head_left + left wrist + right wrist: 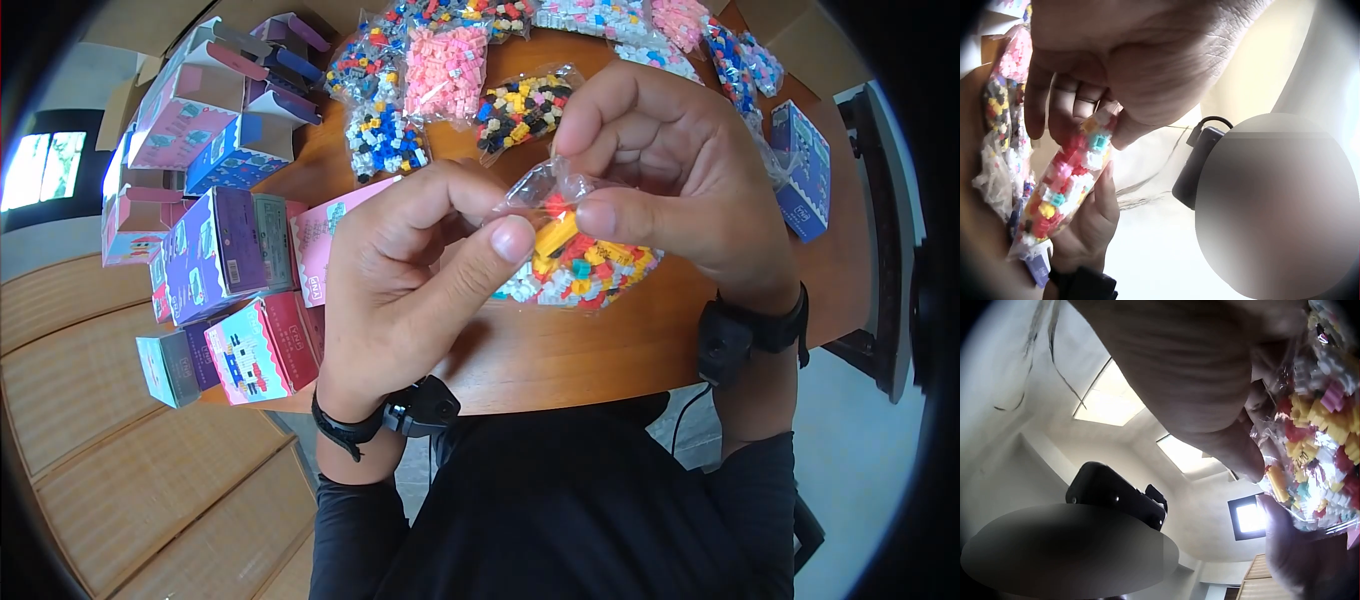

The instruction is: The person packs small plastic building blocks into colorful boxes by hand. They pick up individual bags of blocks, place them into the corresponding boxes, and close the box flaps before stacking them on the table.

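Observation:
A clear plastic bag of small toy bricks (601, 272), mostly yellow, red and white with some teal, is held up over the front of the table. My left hand (400, 275) pinches the bag's upper left edge between thumb and fingers. On the other side, my right hand (700, 190) pinches the crumpled top edge, its thumb low against the plastic. The left wrist view shows the bag (1063, 187) side-on, slanting between both hands. Close up in the right wrist view, bricks (1329, 437) press against the shiny film.
Behind the hands lie more brick bags, among them a pink one (445, 70) and a yellow-and-black one (520, 112). Cardboard boxes, such as a purple one (205, 250) and a red one (285, 345), crowd the table's left side. Another purple box (802, 170) stands at right.

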The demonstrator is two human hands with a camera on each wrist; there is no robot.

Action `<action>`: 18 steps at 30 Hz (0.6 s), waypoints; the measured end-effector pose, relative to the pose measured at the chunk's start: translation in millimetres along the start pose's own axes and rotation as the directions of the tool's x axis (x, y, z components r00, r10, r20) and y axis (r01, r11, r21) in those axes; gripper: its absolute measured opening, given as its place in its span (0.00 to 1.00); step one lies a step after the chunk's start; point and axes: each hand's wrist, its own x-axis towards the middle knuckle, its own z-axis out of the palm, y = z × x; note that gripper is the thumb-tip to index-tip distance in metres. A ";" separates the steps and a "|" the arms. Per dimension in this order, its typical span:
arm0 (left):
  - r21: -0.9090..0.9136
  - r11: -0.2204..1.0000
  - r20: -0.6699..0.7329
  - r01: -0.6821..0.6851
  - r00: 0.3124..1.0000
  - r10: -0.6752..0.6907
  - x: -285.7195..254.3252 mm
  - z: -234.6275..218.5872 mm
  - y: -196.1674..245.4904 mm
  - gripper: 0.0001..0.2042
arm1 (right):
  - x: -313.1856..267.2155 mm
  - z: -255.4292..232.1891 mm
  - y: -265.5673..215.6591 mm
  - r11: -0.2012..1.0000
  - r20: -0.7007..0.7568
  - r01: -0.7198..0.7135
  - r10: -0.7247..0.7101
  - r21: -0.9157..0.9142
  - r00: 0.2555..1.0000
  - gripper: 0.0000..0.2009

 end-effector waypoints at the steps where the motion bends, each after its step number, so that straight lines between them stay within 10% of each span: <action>1: 0.009 1.000 0.001 0.001 1.000 -0.001 -0.3 0.5 0.4 0.05 | 0.2 -0.3 0.9 0.999 -0.002 0.034 -0.034 -0.020 0.999 0.17; 18: 0.302 0.900 0.044 -0.315 0.947 0.317 0.8 1.7 0.1 0.09 | -2.5 5.8 8.3 0.917 0.014 0.377 -0.378 -0.134 0.926 0.17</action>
